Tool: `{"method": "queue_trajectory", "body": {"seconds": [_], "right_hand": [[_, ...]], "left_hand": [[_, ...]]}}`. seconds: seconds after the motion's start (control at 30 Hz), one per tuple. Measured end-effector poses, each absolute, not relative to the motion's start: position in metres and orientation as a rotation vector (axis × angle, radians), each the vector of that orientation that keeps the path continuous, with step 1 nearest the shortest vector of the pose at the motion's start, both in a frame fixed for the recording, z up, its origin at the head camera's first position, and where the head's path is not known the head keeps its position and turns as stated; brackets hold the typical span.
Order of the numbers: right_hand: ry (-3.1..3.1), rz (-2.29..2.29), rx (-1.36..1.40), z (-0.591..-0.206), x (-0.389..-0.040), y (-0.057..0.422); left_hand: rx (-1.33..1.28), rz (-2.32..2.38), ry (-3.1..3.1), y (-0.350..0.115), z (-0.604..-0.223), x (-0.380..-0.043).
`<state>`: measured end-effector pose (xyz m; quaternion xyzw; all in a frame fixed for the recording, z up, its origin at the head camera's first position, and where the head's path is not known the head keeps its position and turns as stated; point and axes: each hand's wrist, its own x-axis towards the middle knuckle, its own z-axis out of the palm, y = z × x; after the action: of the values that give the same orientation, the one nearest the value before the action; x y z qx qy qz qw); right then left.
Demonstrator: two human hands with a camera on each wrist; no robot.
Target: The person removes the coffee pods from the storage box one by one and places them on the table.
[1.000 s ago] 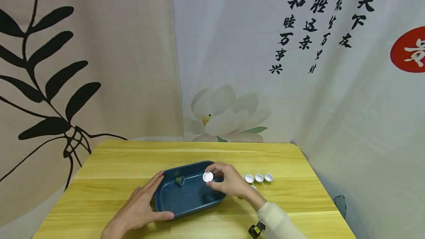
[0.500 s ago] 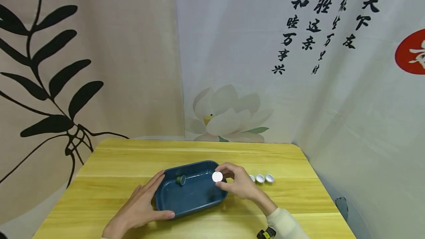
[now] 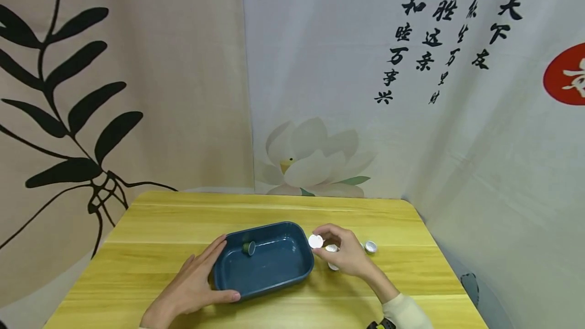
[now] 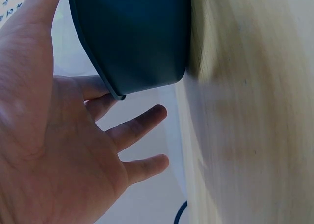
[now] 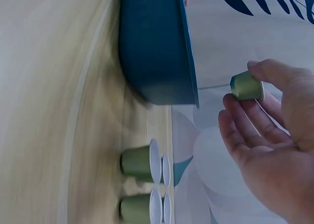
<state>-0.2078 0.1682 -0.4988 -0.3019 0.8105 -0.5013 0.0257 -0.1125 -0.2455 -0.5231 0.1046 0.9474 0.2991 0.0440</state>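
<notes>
My left hand (image 3: 189, 283) holds the left end of a blue rectangular tray (image 3: 267, 273), thumb at the near side and fingers at the far corner. In the left wrist view, two fingers stretch out free of the tray (image 4: 137, 37). Inside the tray, one green coffee capsule (image 3: 249, 248) lies on its side. Just off the tray's right end, my right hand (image 3: 345, 253) pinches another green coffee capsule (image 5: 248, 87) between thumb and fingertips. Its white lid faces the head camera. The right wrist view shows it raised above the table.
More capsules stand lid up on the table right of the tray, including one capsule (image 3: 370, 247) beyond my right hand and one capsule (image 5: 140, 162) low in the right wrist view. My hand partly hides them. A printed curtain (image 3: 311, 65) hangs behind the wooden table (image 3: 192, 212).
My right hand has moved right with the pinched capsule, from over the tray to beside its right end. My left hand, the tray and the capsule inside look unchanged.
</notes>
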Motion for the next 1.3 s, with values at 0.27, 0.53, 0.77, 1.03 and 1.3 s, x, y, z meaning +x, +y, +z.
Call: {"method": "queue_trajectory", "body": {"seconds": [0.27, 0.53, 0.77, 1.03, 1.3], "right_hand": [[2.481, -1.627, -0.815, -0.499, -0.203, 0.193], [2.536, -1.626, -0.786, -0.498, -0.199, 0.218], [2.598, -1.616, -0.737, -0.501, -0.195, 0.243], [2.625, -1.597, -0.625, -0.506, -0.189, 0.270], [2.620, -1.531, -0.479, -0.514, -0.186, 0.286]], "left_hand": [[0.305, 0.909, 2.890, -0.243, -0.524, -0.109], [0.299, 0.906, 2.898, -0.240, -0.523, -0.107], [0.290, 0.909, 2.896, -0.238, -0.523, -0.105], [0.279, 0.905, 2.889, -0.238, -0.523, -0.103], [0.278, 0.891, 2.897, -0.238, -0.523, -0.102]]}}
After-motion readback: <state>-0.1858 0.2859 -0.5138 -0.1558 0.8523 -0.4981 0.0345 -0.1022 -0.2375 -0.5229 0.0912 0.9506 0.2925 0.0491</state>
